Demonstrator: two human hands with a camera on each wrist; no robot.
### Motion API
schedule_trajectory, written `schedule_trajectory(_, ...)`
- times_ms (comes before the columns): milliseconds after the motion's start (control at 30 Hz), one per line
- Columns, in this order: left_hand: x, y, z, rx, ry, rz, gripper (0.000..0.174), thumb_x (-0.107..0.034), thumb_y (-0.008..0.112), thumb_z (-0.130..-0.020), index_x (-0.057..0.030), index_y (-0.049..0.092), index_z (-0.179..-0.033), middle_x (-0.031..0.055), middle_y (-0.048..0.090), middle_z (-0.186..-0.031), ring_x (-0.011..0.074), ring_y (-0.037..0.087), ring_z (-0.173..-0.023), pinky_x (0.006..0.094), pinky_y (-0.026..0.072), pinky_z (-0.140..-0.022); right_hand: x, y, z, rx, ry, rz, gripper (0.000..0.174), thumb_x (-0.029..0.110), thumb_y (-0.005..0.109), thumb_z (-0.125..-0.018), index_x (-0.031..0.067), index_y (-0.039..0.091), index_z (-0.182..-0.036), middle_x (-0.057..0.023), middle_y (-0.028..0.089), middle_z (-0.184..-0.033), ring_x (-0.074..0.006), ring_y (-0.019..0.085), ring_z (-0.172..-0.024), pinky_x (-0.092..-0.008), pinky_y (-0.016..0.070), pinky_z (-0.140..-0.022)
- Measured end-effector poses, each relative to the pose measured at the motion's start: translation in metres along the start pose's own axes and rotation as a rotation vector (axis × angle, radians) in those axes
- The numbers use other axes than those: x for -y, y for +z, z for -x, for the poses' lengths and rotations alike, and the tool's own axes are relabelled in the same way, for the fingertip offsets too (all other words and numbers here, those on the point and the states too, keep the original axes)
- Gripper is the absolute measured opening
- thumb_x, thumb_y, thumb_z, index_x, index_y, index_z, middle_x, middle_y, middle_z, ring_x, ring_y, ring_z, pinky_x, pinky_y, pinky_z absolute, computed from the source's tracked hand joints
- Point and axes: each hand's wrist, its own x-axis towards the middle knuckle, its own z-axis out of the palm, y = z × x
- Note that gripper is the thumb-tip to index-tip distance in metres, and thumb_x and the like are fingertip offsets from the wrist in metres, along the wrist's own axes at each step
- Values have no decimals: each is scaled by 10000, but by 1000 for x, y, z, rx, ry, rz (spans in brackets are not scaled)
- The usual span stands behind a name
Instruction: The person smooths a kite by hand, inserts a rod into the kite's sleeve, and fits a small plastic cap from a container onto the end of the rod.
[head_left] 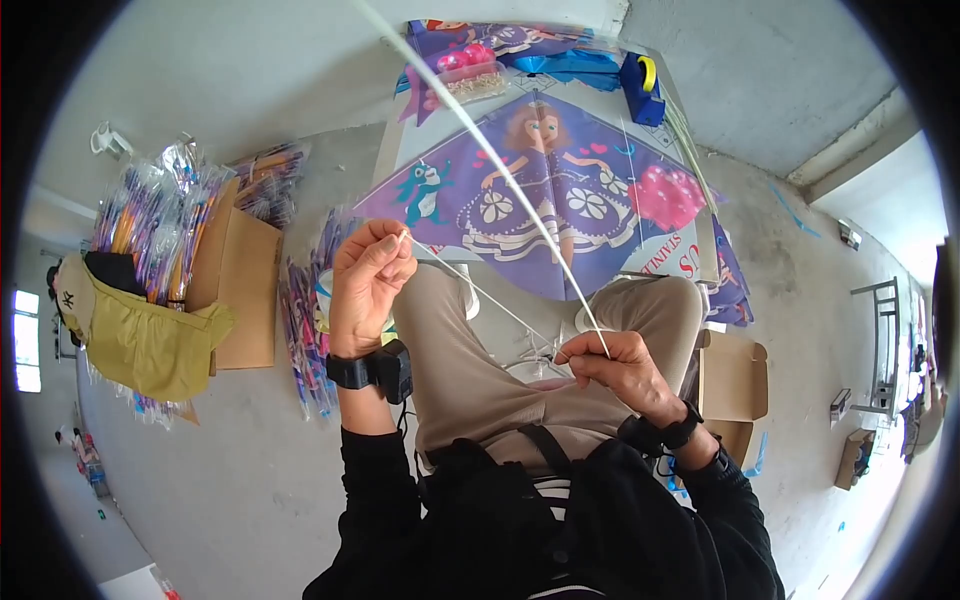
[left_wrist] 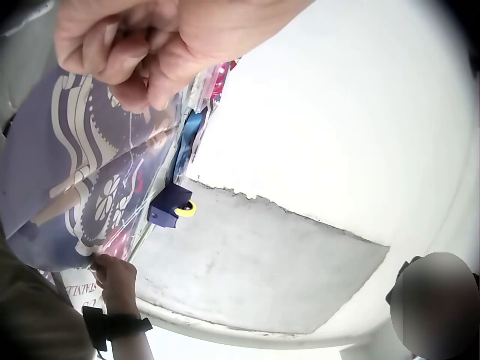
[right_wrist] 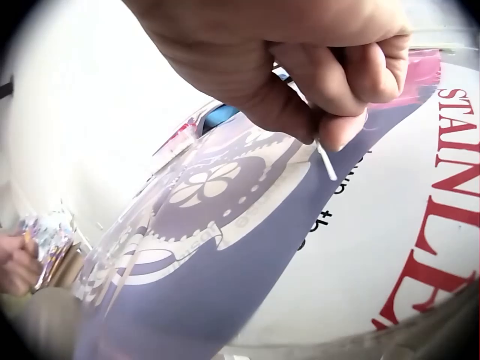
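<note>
In the head view my left hand point(head_left: 372, 275) is raised and pinches the end of a thin white string point(head_left: 475, 287) between thumb and fingertips. That string slants down across my lap towards my right hand point(head_left: 622, 372), whose fingers are curled round the lower end of a long thin white rod point(head_left: 500, 165). From there the rod rises up and to the left, out of the frame. A short white tip point(right_wrist: 327, 161) pokes out under the fingertips in the right wrist view. Beyond both hands a purple kite point(head_left: 540, 190) printed with a princess lies spread on the white table point(head_left: 400, 150).
At the table's back are a clear box of small parts point(head_left: 475, 82), blue ribbon point(head_left: 570, 65) and a blue tape dispenser point(head_left: 642, 88). Thin rods point(head_left: 690, 150) lie along its right edge. Bagged bundles point(head_left: 165, 220) and a cardboard box point(head_left: 245, 280) stand left; an open carton point(head_left: 735, 380) right.
</note>
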Motion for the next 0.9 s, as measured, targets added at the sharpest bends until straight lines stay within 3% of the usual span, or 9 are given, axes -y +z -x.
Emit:
schedule_trajectory(133, 2, -2, -4, 10, -12, 62, 105, -47, 622, -921, 28, 637, -993, 46, 599, -841, 47, 403, -627, 207, 326, -582, 1, 3, -1, -14, -2, -18, 159, -18, 570, -932, -47, 687, -1037, -19, 658, -858, -65, 524, -696, -238, 498, -692)
schedule_trajectory(333, -5, 10, 0, -62, -23, -168, 98, -41, 627, -913, 29, 640, -980, 33, 588, -822, 46, 411, -640, 189, 331, -585, -11, -2, -3, -31, -11, 133, 165, -29, 575, -919, -46, 688, -1038, -25, 663, -866, -67, 533, -698, -233, 477, -665)
schedule_trajectory(433, -5, 8, 0, -60, -38, -144, 114, -42, 633, -913, 35, 642, -997, 27, 585, -813, 49, 413, -641, 188, 337, -587, -1, 2, -1, -51, 28, 15, 163, -28, 575, -916, -47, 688, -1032, -23, 657, -848, -69, 536, -697, -232, 467, -660)
schedule_trajectory(733, 15, -1, -4, -73, -53, 31, 117, -44, 667, -897, 52, 649, -962, 70, 629, -858, 55, 436, -631, 194, 353, -581, -12, -1, -9, -29, 24, 87, 152, -5, 571, -920, -29, 687, -1015, -21, 650, -858, -64, 534, -704, -226, 449, -650)
schedule_trajectory(900, 39, 23, 1, -78, -268, -117, 51, 8, 664, -844, 38, 665, -886, 66, 651, -855, 59, 442, -628, 191, 363, -579, -8, 2, -21, -73, -57, 39, 127, 28, 591, -932, -38, 677, -999, -11, 624, -783, -68, 520, -668, -243, 458, -637)
